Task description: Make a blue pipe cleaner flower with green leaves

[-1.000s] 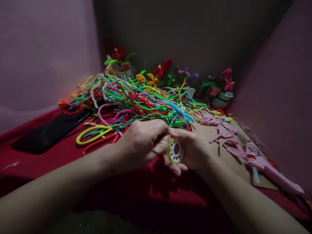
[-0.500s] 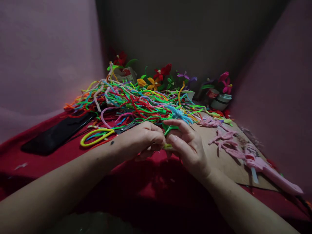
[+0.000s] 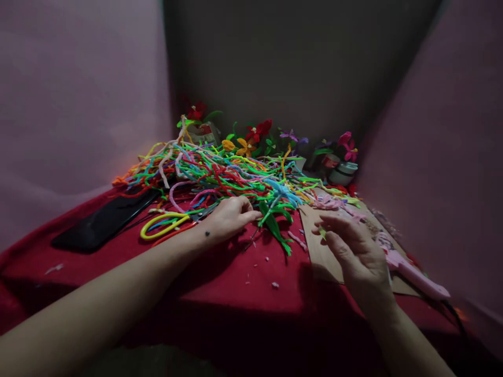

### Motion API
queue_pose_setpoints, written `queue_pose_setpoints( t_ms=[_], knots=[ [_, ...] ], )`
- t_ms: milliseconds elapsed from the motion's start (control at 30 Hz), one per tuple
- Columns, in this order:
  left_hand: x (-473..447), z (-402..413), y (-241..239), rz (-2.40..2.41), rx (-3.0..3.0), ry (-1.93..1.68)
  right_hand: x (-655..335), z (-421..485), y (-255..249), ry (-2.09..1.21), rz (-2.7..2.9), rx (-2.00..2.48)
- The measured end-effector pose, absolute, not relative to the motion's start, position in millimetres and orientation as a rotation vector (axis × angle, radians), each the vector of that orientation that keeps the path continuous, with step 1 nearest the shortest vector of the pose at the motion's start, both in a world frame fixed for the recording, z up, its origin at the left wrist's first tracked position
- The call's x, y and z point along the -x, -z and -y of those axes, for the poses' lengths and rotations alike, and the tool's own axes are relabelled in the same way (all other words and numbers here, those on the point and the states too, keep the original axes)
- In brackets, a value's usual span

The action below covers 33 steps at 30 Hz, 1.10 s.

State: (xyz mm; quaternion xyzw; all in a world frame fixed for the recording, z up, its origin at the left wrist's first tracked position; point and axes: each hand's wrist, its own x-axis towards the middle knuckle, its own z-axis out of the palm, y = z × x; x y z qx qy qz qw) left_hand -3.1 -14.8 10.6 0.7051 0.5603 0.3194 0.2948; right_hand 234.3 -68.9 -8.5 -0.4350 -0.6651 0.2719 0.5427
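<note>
My left hand [image 3: 233, 215] is closed, with its thumb and fingertips pinched at the stem of a light-blue pipe-cleaner flower [image 3: 282, 192]. Green fuzzy leaves [image 3: 275, 230] hang from that stem towards the red cloth. My right hand [image 3: 359, 248] is raised over the cardboard, apart from the flower. Between its thumb and fingers is a small yellow-green strip [image 3: 323, 233], partly hidden. Just behind my left wrist lie scissors [image 3: 165, 225] with a yellow handle loop, their blades partly covered by my hand.
A tangled heap of coloured pipe cleaners [image 3: 228, 170] covers the table's back. Finished flowers [image 3: 251, 139] stand behind it. A black phone [image 3: 102, 220] lies left. On the right, a pink glue gun [image 3: 416, 275] and pink pieces rest on cardboard [image 3: 324, 256]. Scraps dot the red cloth [image 3: 236, 288].
My hands have moved apart. The right went to the right with the yellow-green strip; the left stays by the flower, whose green leaves now show. The view shifted slightly.
</note>
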Motion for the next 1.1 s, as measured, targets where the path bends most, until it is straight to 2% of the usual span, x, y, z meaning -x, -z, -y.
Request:
queue_pose_setpoints(
  t_ms=[200,367,567,633,767,867,1000,1100],
  knots=[
    [-10,15,-1,-1.404,-1.863,-0.675,-270,67,33,-0.110,1.918,1.388],
    [-12,21,-10,-1.305,-1.640,-0.758,-275,59,44,0.034,2.084,1.380],
    [-9,24,-20,-1.134,-1.543,-0.941,-261,65,29,0.211,1.928,1.279],
    [-11,25,-21,-1.063,-1.524,-0.952,-246,70,12,0.106,1.874,1.243],
    [-21,30,-27,-0.973,-1.515,-0.919,-210,70,-22,-0.643,1.745,1.184],
    [-26,33,-34,-0.956,-1.540,-0.862,-189,59,-36,-1.045,1.651,1.007],
    [-27,30,-41,-0.966,-1.584,-0.893,-172,41,-38,-1.238,1.462,0.708],
    [-28,27,-43,-0.992,-1.653,-0.916,-166,29,-36,-1.203,1.370,0.692]
  ],
)
